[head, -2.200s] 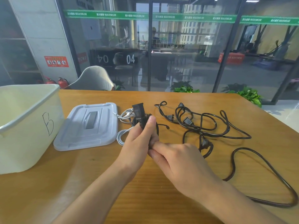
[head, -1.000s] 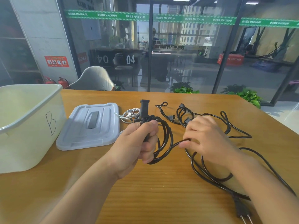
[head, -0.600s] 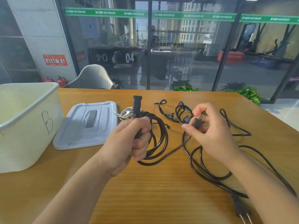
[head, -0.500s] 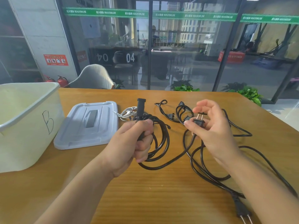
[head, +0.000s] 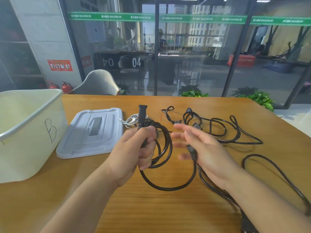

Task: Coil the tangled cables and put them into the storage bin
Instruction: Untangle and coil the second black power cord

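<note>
On the left of my view I see the storage bin point(head: 30, 132), a pale, smooth plastic tub with a handwritten "B" on its wall, standing open at the bench's left edge. Just beside it, flat on the wood, lies its grey lid point(head: 91, 132), a rounded rectangle with a darker recessed handle in the middle.

My left hand point(head: 134, 153) is clenched around a black cable coil point(head: 162, 148): the fingers point(head: 148, 158) curl tightly over the gathered loops, and a black moulded connector point(head: 142, 115) sticks straight up out of the fist. One wider loop of the same cable sags down to the bench and runs across to the right hand. Behind the fist a small white cable point(head: 132, 120) lies bunched on the wood.

My right hand point(head: 202, 148) is blurred. Its fingers point(head: 180, 137) look spread and fairly straight, palm turned leftward, and the cable's black plug point(head: 192, 153) sits against the palm; I cannot tell whether anything pinches it.

Further right, loose black cables point(head: 223, 132) sprawl in glossy, thin, tangled loops over the bench point(head: 168, 212), which is warm wood-grain laminate. Beyond it stand a grey chair back point(head: 99, 83), a glass wall with a green banner, and leafy plants point(head: 260, 98).
</note>
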`<state>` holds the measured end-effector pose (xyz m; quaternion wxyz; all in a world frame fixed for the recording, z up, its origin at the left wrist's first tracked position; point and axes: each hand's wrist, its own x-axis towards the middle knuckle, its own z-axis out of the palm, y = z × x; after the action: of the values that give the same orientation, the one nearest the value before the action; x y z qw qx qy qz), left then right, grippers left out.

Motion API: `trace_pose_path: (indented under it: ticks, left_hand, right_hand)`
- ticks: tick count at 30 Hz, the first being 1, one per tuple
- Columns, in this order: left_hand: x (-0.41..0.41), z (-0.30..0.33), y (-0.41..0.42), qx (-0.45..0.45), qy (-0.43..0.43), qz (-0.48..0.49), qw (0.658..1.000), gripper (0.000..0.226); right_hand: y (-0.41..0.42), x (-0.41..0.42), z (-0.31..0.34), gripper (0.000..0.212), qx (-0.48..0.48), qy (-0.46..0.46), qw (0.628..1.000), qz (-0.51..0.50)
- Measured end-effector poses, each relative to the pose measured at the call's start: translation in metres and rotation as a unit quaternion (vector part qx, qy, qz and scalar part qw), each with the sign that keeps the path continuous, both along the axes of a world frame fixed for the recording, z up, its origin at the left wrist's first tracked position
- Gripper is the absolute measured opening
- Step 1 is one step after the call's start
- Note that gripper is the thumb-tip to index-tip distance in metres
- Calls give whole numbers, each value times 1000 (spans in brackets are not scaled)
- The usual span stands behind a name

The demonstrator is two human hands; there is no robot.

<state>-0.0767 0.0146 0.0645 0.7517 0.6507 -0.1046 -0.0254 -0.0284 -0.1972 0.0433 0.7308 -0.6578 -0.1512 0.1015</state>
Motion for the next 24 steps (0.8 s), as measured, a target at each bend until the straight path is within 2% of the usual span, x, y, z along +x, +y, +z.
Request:
trace_pose_path:
  ticks: [3, 9, 14, 21, 24]
  left_hand:
    - [1, -1, 2, 1, -1, 10, 1000, 30]
    - [2, -2, 2, 12, -4, 16, 1000, 25]
    - [2, -4, 1, 26, 7, -8, 1000, 28]
    - [1, -6, -2, 41, 4, -34, 999, 30]
    - [1, -5, 0, 33, 5, -33, 999, 30]
  right_hand:
    - [-5, 4, 0, 31, -54, 7, 998, 40]
    - [-13, 10, 0, 75, 45, 24, 995, 83]
    - [-8, 9, -1, 97, 52, -7, 992, 111]
    - [-11, 9, -3, 78, -39, -32, 997, 65]
    - [-14, 10, 0, 68, -48, -6, 997, 60]
